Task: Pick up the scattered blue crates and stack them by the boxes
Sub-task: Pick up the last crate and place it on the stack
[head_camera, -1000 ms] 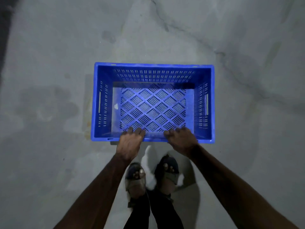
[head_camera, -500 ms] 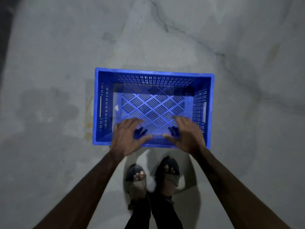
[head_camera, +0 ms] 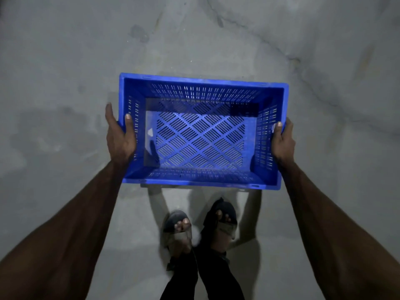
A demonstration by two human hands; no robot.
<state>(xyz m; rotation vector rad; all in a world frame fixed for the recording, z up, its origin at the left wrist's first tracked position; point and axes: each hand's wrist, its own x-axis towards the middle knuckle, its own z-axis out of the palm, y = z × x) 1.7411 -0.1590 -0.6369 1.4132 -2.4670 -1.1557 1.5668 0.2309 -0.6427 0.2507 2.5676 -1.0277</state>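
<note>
Above grey floor (head_camera: 65, 61), blue crate (head_camera: 203, 176), left hand (head_camera: 120, 137), right hand (head_camera: 283, 141) grip clasping its ends

Dim, cool grey-blue cast, low contrast. Light falls from above and slightly ahead: the blue crate (head_camera: 201, 131) throws a soft shadow onto the concrete floor (head_camera: 65, 61) toward the feet (head_camera: 199, 230). Crate interior partly shaded along the far wall. No glare. Forearms go near-black at the bottom corners. Slight softness overall, wide-angle stretch at the edges.
</note>
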